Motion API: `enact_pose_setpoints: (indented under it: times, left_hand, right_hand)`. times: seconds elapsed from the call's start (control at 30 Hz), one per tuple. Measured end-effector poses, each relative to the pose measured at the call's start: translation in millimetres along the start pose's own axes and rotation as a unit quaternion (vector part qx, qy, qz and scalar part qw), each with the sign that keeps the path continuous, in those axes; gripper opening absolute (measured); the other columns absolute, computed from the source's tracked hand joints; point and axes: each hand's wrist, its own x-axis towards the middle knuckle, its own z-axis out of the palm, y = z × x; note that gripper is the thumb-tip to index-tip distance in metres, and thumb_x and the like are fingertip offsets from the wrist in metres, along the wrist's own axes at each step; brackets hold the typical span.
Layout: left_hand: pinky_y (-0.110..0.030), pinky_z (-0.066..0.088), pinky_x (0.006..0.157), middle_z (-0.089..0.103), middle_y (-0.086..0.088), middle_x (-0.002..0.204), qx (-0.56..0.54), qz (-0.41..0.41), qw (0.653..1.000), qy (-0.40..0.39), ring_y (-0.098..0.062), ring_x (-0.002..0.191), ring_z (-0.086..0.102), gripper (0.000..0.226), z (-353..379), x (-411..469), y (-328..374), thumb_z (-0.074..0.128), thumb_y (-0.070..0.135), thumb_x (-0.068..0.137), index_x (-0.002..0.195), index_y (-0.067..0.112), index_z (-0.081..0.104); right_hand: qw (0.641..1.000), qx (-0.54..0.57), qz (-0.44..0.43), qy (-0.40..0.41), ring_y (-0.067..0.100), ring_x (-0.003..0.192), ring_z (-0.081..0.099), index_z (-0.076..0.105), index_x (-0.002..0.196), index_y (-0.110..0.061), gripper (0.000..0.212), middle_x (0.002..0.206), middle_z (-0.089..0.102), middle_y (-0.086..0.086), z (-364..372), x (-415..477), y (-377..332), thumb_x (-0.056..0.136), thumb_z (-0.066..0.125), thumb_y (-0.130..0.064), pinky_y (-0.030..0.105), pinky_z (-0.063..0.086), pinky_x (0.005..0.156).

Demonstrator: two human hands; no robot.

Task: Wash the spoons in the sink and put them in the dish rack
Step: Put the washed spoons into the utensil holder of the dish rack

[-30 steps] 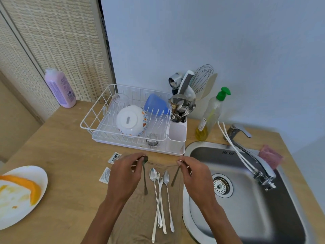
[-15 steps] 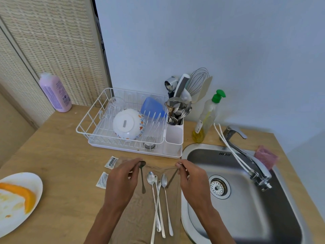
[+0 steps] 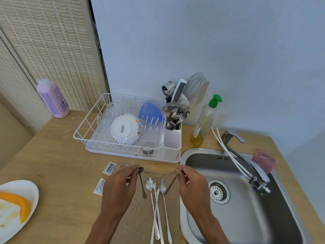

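Observation:
Three long silver spoons lie side by side on the brown cloth between my hands. My left hand pinches a dark spoon by its bowl, the handle pointing toward me. My right hand pinches another dark spoon near its bowl, its handle slanting down to the left. The steel sink lies to the right. The white dish rack stands behind, with its cutlery cup full of utensils.
In the rack are a white bowl, a blue cup and a glass. A soap bottle, the tap and a pink sponge border the sink. A purple bottle, a plate with orange peel and two sachets sit left.
Both hands keep their pinch on the two dark spoons in about the same place. The camera has tilted up a little, so the scene sits lower in view.

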Motion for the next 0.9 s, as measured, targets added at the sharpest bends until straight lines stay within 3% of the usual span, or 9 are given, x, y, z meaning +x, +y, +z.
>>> enact_pose_setpoints:
  times: [0.27, 0.6, 0.9]
  left_hand:
    - [-0.02, 0.059, 0.067, 0.076, 0.01, 0.096, -0.002, 0.01, 1.0, -0.003, -0.003, 0.08, 0.07, 0.026, 0, 1, -1, 0.072, 0.005, 0.085, 0.105, 0.02, 0.076]
    - [-0.032, 0.061, 0.068, 0.075, 0.011, 0.098, -0.006, 0.011, 1.0, -0.009, -0.007, 0.085, 0.07, 0.026, 4, 1, -8, 0.07, 0.007, 0.087, 0.108, 0.023, 0.074]
    - [-0.028, 0.06, 0.065, 0.074, 0.014, 0.099, 0.011, -0.007, 1.0, -0.022, -0.004, 0.081, 0.069, 0.024, 3, 3, -15, 0.069, 0.012, 0.089, 0.107, 0.026, 0.074]
  right_hand:
    - [1.0, -0.006, 0.006, 0.011, 0.004, 0.071, 0.062, 0.071, 0.099, -0.026, 0.012, 0.085, 0.068, -0.018, -1, 0, -2, 0.096, 0.062, -0.02, 0.026, 0.055, 0.061]
    - [1.0, -0.012, 0.004, 0.003, 0.008, 0.067, 0.061, 0.069, 0.093, -0.028, 0.011, 0.078, 0.066, -0.016, -2, 1, -2, 0.096, 0.061, -0.02, 0.033, 0.054, 0.059]
    - [1.0, -0.02, 0.012, -0.001, 0.007, 0.067, 0.061, 0.068, 0.092, -0.029, 0.012, 0.077, 0.065, -0.018, -5, 5, -3, 0.096, 0.06, -0.021, 0.027, 0.053, 0.059]
